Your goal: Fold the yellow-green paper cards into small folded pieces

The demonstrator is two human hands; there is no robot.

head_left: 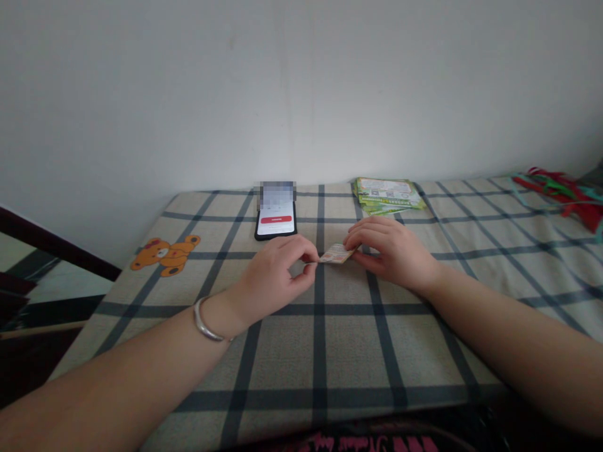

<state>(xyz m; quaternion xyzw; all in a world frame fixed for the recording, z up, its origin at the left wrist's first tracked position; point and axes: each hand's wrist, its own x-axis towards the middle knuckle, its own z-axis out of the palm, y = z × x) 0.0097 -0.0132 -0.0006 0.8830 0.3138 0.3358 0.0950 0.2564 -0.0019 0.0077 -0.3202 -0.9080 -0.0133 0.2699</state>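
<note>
On a checked cloth (287,351), white wall (301,94) behind, left hand (273,276), right hand (393,254) pinching one printed card (336,253)

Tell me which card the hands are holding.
The small printed card, held between the left hand and right hand, not the green stack of cards lying by the wall.

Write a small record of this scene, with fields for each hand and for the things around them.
Left hand: pinches one end of a printed paper slip; silver bangle on wrist
Right hand: holds the slip's other end
Beyond hands: smartphone, stack of green printed leaflets
Surface: checked cloth with orange teddy bear print
Far right: red and green ribbons
</note>
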